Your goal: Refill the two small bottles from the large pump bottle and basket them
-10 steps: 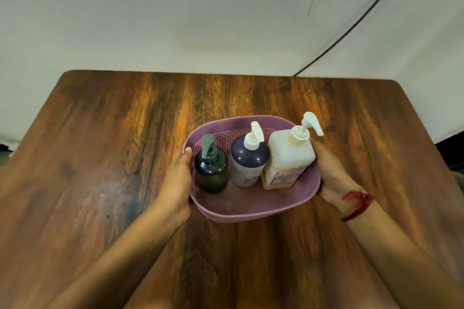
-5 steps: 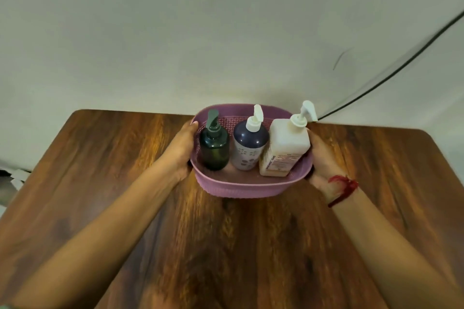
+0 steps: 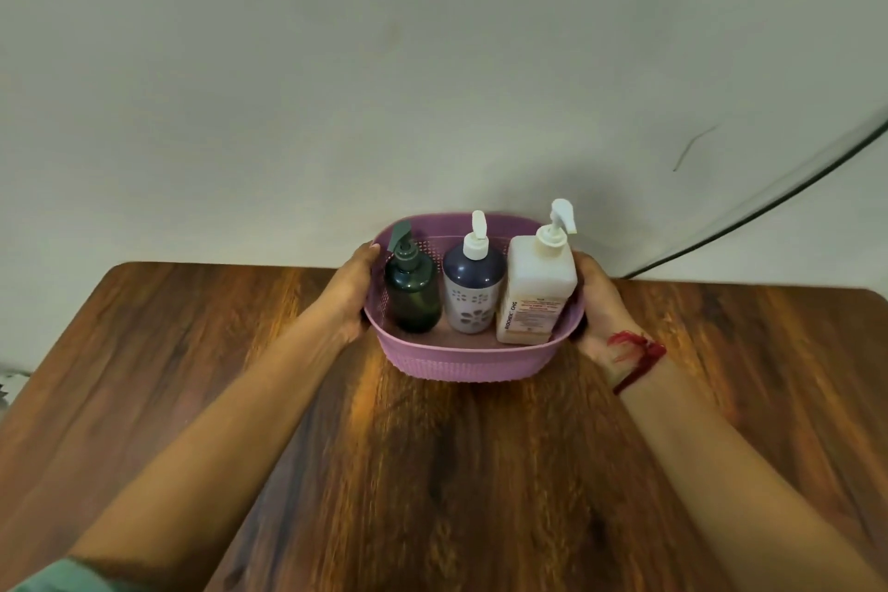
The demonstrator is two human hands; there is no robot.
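Note:
A purple perforated basket point(image 3: 461, 363) sits near the far edge of the wooden table, held at both ends. My left hand point(image 3: 353, 291) grips its left rim and my right hand point(image 3: 600, 308) grips its right rim. Three pump bottles stand upright inside it: a small dark green bottle point(image 3: 412, 296) on the left, a small dark purple bottle with a white patterned base point(image 3: 473, 288) in the middle, and the large cream-white pump bottle point(image 3: 536, 291) on the right. A red thread is tied round my right wrist.
The brown wooden table point(image 3: 432, 471) fills the lower view, with its far edge close to a pale wall point(image 3: 432, 63). A dark cable point(image 3: 769, 202) runs down the wall at the right.
Both hands have carried the basket with its three bottles away from me, toward the table's far edge by the wall. The view has tilted up to follow.

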